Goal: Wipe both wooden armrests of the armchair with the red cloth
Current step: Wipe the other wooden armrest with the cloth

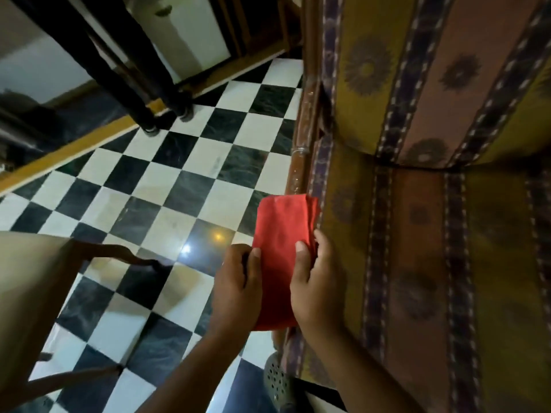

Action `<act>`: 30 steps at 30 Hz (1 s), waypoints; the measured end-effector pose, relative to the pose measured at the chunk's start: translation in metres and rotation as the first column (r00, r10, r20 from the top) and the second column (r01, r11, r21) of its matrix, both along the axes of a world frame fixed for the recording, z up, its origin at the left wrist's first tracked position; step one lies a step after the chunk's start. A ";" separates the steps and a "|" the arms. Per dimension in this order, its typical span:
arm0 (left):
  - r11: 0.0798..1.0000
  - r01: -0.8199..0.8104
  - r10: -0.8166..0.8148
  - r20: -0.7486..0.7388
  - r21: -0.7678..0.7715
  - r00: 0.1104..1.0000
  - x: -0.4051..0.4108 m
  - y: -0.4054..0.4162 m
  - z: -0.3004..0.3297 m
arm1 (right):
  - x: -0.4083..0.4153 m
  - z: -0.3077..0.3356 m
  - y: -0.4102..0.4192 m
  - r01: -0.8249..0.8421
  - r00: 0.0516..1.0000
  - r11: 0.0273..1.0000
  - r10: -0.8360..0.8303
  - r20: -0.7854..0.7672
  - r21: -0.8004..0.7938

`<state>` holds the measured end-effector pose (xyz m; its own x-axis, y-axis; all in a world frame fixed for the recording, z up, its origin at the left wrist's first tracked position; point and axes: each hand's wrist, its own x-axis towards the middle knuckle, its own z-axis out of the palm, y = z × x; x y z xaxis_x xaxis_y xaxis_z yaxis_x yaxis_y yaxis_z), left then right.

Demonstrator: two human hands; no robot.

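A folded red cloth (280, 248) is held flat between both my hands, just left of the armchair. My left hand (235, 290) pinches its left edge, and my right hand (319, 290) grips its right edge with the thumb on top. The cloth's far end lies over the armchair's brown wooden left armrest (302, 138), which runs away from me along the seat's left side. The armchair (417, 234) has yellow, orange and purple patterned cushions and fills the right half of the view. Its other armrest is out of view.
Black-and-white checkered floor tiles (167, 186) spread to the left. A tan wooden chair (32, 293) stands at lower left. Dark furniture legs (143, 93) rise at upper left near a yellow floor border. A perforated round object (275, 380) lies by the armchair's base.
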<state>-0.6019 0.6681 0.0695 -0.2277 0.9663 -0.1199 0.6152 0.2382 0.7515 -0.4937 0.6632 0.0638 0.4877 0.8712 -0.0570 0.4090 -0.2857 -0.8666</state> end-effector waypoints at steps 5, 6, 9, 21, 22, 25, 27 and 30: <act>0.988 0.057 -0.062 -0.034 -0.144 0.998 -0.015 -0.003 -0.044 | -0.015 -0.037 -0.009 -0.003 0.995 0.996 0.012 0.101 -0.089; 0.987 0.059 -0.065 -0.035 -0.148 0.997 -0.015 -0.004 -0.049 | -0.015 -0.041 -0.010 0.005 0.993 0.996 0.005 0.115 -0.091; 0.986 0.050 -0.053 -0.015 -0.157 0.998 -0.016 -0.006 -0.061 | -0.014 -0.055 -0.011 0.005 0.993 0.995 0.007 0.116 -0.104; 0.765 0.621 -0.624 -0.433 -0.170 0.650 0.019 -0.006 -0.041 | 0.085 -0.095 -0.004 -0.255 0.873 0.960 0.279 0.400 -0.113; 0.721 0.652 -0.677 -0.443 -0.235 0.588 0.022 -0.001 -0.048 | 0.099 -0.109 -0.002 -0.355 0.770 0.926 0.367 0.522 -0.127; 0.691 0.650 -0.705 -0.496 -0.318 0.507 0.020 0.007 -0.059 | 0.123 -0.142 0.016 -0.644 0.342 0.658 0.704 0.622 -0.390; 0.707 0.633 -0.679 -0.550 -0.315 0.486 0.021 0.007 -0.065 | 0.134 -0.161 0.031 -0.656 0.164 0.522 0.803 0.572 -0.545; 0.729 0.639 -0.620 -0.632 -0.245 0.465 0.023 0.007 -0.065 | 0.140 -0.186 0.036 -0.623 0.167 0.530 0.809 0.564 -0.575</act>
